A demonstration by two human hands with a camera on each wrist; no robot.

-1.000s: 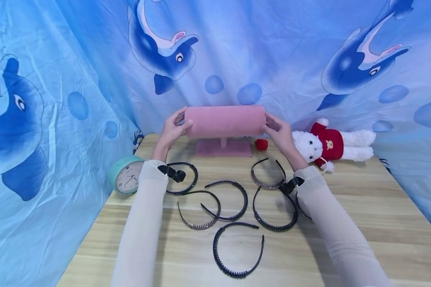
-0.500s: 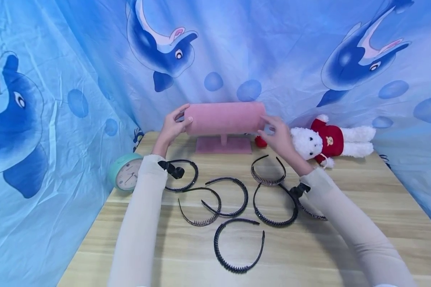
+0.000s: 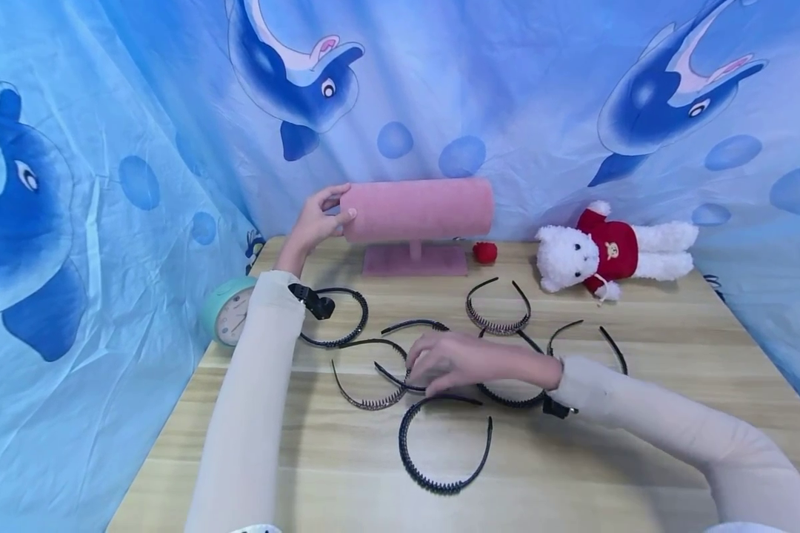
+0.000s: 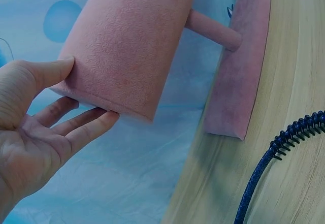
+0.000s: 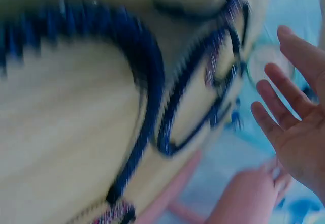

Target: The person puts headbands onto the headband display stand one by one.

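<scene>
On my feed, the left hand [image 3: 316, 220] is where it was, thumb and bent fingers pinching the left end of the pink, velvety, cylinder-topped stand [image 3: 418, 209]. That stand is upright at the back of the pale wooden table [image 3: 347, 474]; its right end is now bare. A black plastic toothed headband [image 3: 413, 322] lies partly hidden under the right hand [image 3: 463, 359], which has left the stand and come forward, its fingers spread apart and holding nothing; I can't tell whether it touches a band. I judge that one hand now steadies the stand, freeing the other among the headbands. Farther right, a slim dark headband [image 3: 615, 346] has come into fuller view from behind the sleeve [image 3: 673, 429].
</scene>
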